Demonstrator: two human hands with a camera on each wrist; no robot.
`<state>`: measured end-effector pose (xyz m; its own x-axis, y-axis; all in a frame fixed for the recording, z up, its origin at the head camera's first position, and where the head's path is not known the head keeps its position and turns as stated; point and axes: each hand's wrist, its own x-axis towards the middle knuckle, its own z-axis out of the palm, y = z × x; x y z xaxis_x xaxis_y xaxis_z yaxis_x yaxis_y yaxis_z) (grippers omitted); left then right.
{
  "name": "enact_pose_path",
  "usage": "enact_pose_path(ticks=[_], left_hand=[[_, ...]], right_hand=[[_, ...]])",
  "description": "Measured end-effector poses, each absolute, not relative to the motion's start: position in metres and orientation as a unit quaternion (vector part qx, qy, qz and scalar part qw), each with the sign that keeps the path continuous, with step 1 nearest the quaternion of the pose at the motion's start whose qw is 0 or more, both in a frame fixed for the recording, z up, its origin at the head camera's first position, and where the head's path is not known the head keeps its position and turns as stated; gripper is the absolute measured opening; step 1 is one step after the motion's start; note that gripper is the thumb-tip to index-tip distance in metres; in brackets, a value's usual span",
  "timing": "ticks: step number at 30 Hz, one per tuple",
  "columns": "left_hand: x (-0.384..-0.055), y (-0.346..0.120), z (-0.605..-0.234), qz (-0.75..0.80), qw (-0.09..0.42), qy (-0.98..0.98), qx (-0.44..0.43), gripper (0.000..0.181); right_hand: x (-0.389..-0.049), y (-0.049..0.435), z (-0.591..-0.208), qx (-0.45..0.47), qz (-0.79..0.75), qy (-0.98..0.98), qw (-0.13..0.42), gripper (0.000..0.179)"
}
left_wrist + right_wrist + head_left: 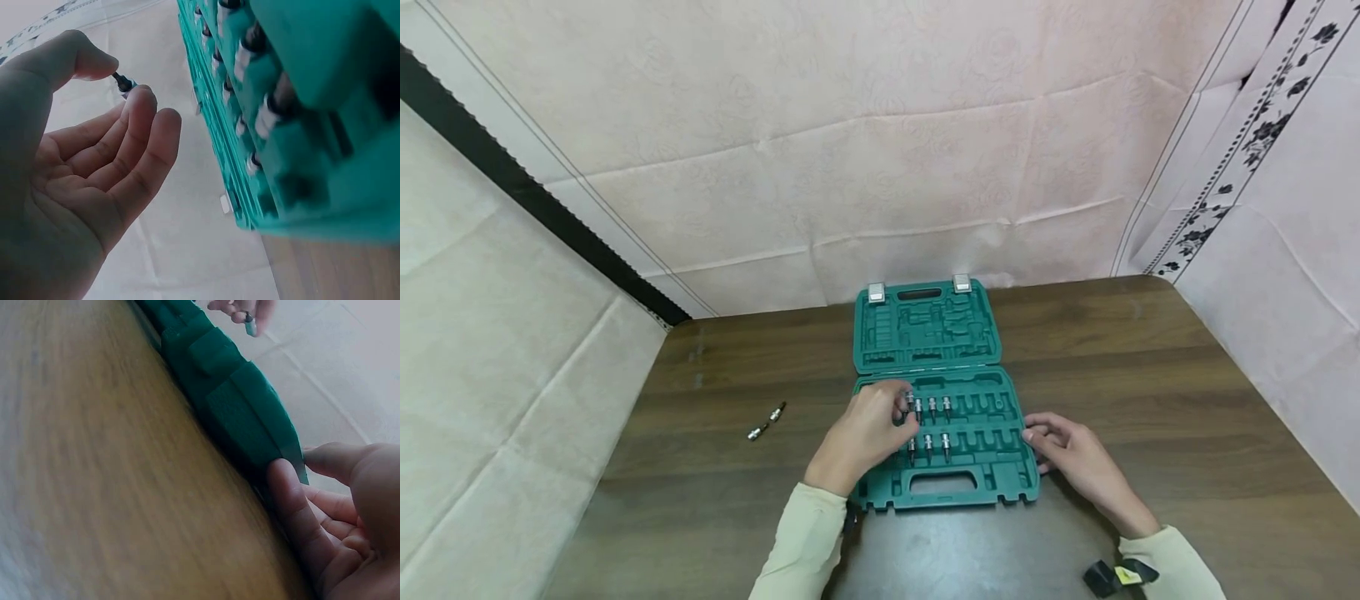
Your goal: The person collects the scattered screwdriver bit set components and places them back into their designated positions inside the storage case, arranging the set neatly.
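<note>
A green plastic tool case (940, 492) lies unfolded on the table, with several bit sockets (947, 407) standing in two rows in its lower half. Over the left part of these rows, my left hand (867, 429) pinches one small bit socket (125, 84) between thumb and forefinger. In the left wrist view, its dark tip points towards the thumb and the other fingers are loosely bent. My right hand (1071, 454) holds the right edge of the case. Thumb and forefinger lie on either side of that edge in the right wrist view.
Two more bit sockets (757, 432) lie on the wooden table (715, 483) left of the case. The raised lid (925, 329) has moulded slots and two light latches. Pale patterned cloth (865, 167) hangs behind and on both sides of the table.
</note>
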<state>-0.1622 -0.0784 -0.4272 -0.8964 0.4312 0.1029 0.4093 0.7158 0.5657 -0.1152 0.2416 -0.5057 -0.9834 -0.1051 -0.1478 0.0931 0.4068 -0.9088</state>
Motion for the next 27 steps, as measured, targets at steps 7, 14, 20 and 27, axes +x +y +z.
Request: enact_pose_path(ticks=[7,14,20,27], left_hand=[[-0.164,-0.061,-0.427,0.232,0.007,0.943,0.237,0.031],[-0.168,-0.045,-0.429,0.199,0.010,0.948,0.246,0.033],[-0.174,-0.030,-0.433,0.180,0.026,0.949,0.257,0.030],[-0.179,-0.016,-0.438,0.145,0.042,0.953,0.264,0.012]], right_hand=[[-0.115,0.242,-0.506,-0.002,-0.546,0.833,0.091,0.044],[-0.115,0.242,-0.506,0.000,-0.546,0.832,0.095,0.045],[-0.115,0.242,-0.507,-0.003,-0.547,0.832,0.093,0.045],[-0.114,0.241,-0.505,0.004,-0.542,0.834,0.100,0.046]])
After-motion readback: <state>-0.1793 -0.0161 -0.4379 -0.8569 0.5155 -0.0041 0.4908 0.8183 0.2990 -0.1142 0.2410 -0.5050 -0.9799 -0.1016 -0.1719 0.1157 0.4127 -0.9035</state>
